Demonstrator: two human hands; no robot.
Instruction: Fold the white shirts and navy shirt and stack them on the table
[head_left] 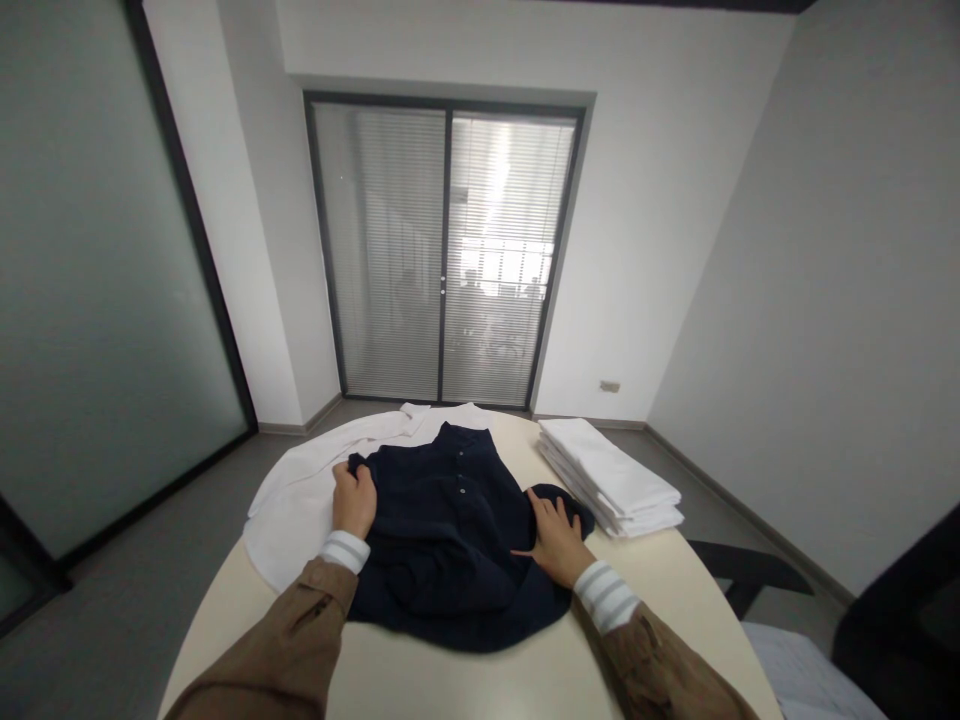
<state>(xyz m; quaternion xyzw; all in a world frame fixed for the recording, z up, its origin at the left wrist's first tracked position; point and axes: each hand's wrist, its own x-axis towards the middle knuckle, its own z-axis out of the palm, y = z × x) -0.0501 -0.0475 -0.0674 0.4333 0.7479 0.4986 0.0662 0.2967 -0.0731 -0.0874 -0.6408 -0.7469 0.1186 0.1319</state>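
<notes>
noted at far left, beyond the tabletop (420,685): a frosted glass panel (112,260) in a dark frame, above grey floor (142,570). found along the left and far edges of the tabletop: a white garment (292,505), loosely spread, partly overlapped by a navy shirt (442,530). observed at the left side of the navy shirt: the left hand (354,503), closed, holding a gathered bit of the dark cloth; brown sleeve (277,640) and striped cuff (345,550) noted at the wrist.

located at the middle of the tabletop: the navy shirt, front upward, collar (465,437) toward the far edge, hem curving toward the near edge and short of reaching it. recorded on the front: small pale buttons (463,491), creases across the lower half. seen past the far edge: glazed doors (442,250) with lowered blinds.

observed at the right side of the navy shirt: the right hand (556,538), fingers spread wide, resting on the cloth; cannot tell how firmly pressed. found just beside, at the right of the far edge: a stack of folded white cloth (611,475). recorded past the right edge: part of a black chair (750,570) and a pale sheet (802,670), material unclear.
</notes>
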